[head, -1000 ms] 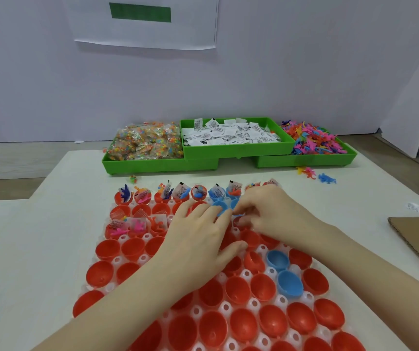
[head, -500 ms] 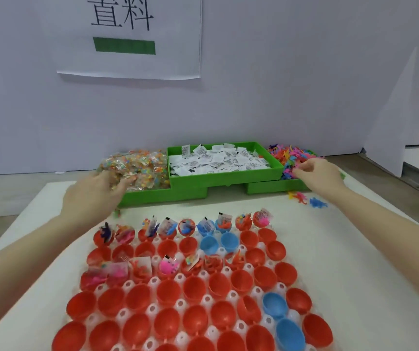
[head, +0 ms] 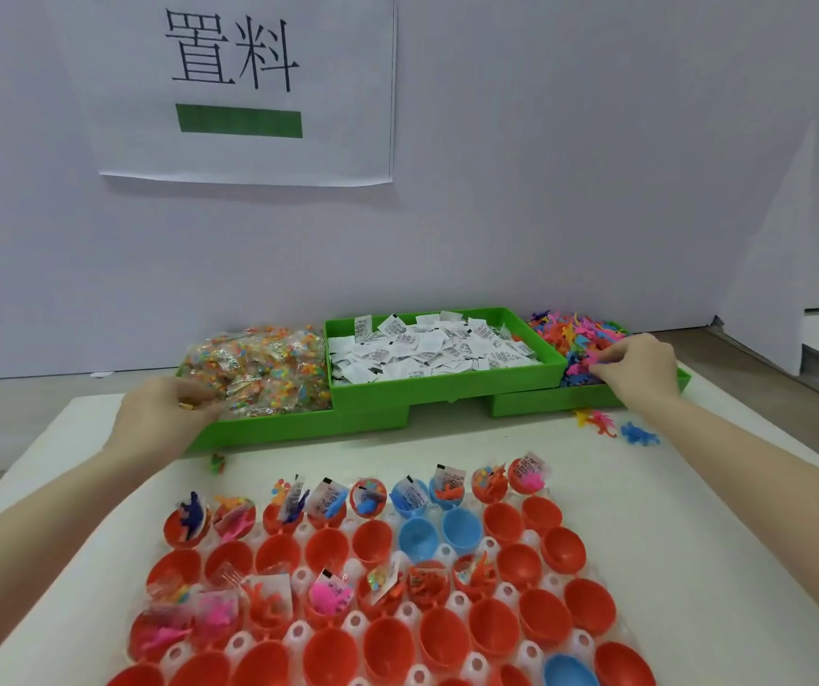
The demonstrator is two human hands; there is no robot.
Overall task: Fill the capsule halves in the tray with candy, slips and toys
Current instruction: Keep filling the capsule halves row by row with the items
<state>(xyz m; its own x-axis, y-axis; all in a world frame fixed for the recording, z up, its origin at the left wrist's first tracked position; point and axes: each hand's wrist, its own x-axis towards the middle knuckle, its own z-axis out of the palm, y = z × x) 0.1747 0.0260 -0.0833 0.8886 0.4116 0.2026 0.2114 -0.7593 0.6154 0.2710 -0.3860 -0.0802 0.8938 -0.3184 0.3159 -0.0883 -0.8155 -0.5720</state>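
A clear tray [head: 446,553] in front of me holds many red capsule halves [head: 329,546] and a few blue ones [head: 463,526]. The far row and part of the third row hold candy, slips and toys. At the back stand three green bins: candy packets [head: 269,368], white slips [head: 427,349], and coloured toys [head: 576,335]. My left hand [head: 165,413] reaches into the candy bin, fingers curled round a packet. My right hand [head: 637,366] is in the toy bin, fingertips pinching a toy in the pile.
Loose toys lie on the white table: an orange-pink one [head: 595,420] and a blue one [head: 640,434] right of the bins, a small one [head: 217,462] near the candy bin. A paper sign [head: 249,81] hangs on the wall behind.
Both hands left the tray and spread out to the bins, the left to the candy, the right to the toys. Their fingers have since closed into the piles.
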